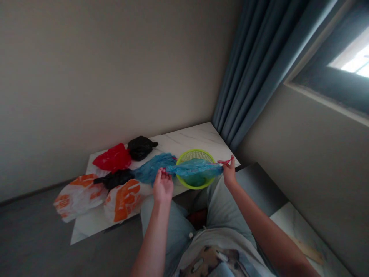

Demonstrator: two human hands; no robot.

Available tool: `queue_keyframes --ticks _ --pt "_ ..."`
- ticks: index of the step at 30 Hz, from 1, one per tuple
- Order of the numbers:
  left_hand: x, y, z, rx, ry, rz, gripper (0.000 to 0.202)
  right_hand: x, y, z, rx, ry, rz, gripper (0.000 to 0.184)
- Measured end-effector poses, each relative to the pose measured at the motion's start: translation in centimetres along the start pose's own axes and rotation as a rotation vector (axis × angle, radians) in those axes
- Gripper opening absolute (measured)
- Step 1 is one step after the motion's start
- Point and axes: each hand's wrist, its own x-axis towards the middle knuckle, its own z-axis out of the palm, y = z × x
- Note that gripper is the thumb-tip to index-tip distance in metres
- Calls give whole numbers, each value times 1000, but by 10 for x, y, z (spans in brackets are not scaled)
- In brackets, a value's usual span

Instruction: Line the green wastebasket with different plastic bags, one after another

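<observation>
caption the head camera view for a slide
Left hand and right hand stretch a blue bag over a green basket; other plastic bags lie on the white table.

On my screen, far from the room, I see a plain gray-brown back wall [115, 69] with a dark strip [37, 192] along its bottom. The floor [29, 250] is dark gray. A low white table [191, 134] with thin gray lines like marble stands close to that wall. Long blue-gray curtains [259, 69] hang in the corner in deep folds. High on my right, a window [357, 63] lets in bright white light, and a pale sill [328, 100] runs under it. The rest of the room looks dim to me.
</observation>
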Motion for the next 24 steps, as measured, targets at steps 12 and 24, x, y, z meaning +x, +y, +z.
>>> queue_keyframes --ticks 12,24 --pt "-15 -8 -23 769 -261 260 70 21 -26 6 478 -14 250 54" --pt "-31 -13 -5 240 97 447 23 17 -47 13 213 -473 141 32"
